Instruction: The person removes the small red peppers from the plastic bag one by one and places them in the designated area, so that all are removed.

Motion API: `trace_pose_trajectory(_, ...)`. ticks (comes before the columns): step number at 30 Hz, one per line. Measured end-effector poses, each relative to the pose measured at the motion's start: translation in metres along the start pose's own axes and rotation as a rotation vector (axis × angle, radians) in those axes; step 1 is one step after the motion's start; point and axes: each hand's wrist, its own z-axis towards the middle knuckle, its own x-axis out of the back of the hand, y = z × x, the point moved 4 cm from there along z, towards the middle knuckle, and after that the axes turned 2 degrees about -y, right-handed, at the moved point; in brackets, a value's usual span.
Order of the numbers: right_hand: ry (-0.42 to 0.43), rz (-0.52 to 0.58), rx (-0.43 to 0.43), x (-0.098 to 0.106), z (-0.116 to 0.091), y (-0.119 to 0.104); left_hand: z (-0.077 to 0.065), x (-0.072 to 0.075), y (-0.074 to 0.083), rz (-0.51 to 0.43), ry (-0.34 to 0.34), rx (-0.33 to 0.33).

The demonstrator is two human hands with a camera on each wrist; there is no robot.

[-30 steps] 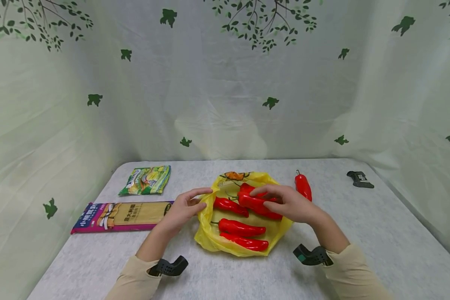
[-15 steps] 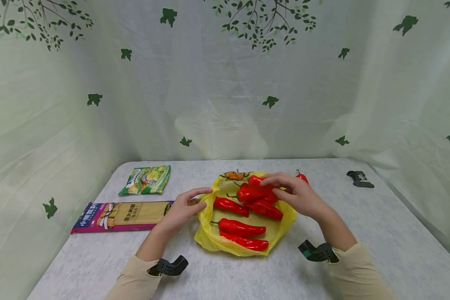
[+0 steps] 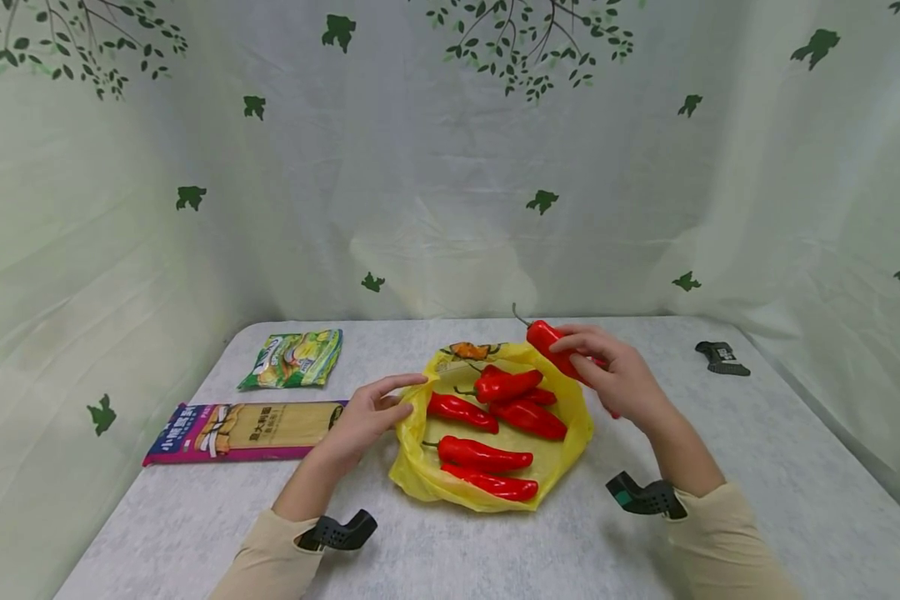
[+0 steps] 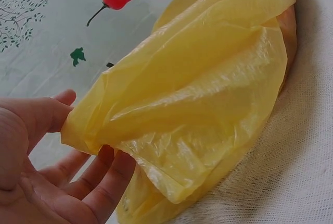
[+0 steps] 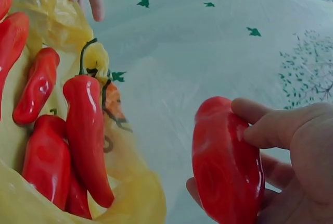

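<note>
A yellow plastic bag (image 3: 411,477) lies on the table with its mouth spread wide, and several red chili peppers (image 3: 486,455) rest inside. My left hand (image 3: 371,418) pinches the bag's left rim; in the left wrist view the thumb and fingers hold a fold of the thin plastic (image 4: 197,104). Above the bag's back right rim, my right hand (image 3: 609,373) grips another red chili pepper (image 3: 549,340), its stem pointing up and left. In the right wrist view this pepper (image 5: 223,161) is clear of the bag, between thumb and fingers. Another pepper is mostly hidden behind the right hand.
Left of the bag lies a long pack of noodles (image 3: 270,432), partly behind the left hand. Farther back is a green and yellow snack packet (image 3: 292,360). A small black device (image 3: 722,358) sits at the back right. A leaf-printed curtain (image 3: 450,208) surrounds the table.
My right hand has lifted one pepper from the pile in the bag and moved it up and right, over the back rim. The left hand has stayed on the bag's edge.
</note>
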Motion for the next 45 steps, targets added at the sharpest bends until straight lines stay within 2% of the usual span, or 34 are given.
trace_pose_trajectory(7, 0.051, 0.022, -0.056, 0.008, -0.001, 0.007, 0.0, 0.001, 0.001, 0.027, -0.002, -0.02)
trace_pose_trajectory(20, 0.137, 0.084, -0.25, 0.024, -0.002, 0.032, 0.001, 0.001, 0.001, 0.04, 0.004, -0.03)
trace_pose_trajectory(28, 0.153, 0.157, -0.403, 0.029, -0.005, 0.048, 0.0, 0.002, 0.003, 0.066, 0.023, -0.027)
trace_pose_trajectory(40, 0.219, 0.098, -0.502, 0.035, -0.007, 0.071, -0.001, 0.004, 0.003, 0.079, 0.029, -0.03)
trace_pose_trajectory(45, 0.237, 0.107, -0.542, 0.037, -0.007, 0.078, -0.001, 0.004, 0.003, 0.077, 0.031, -0.023)
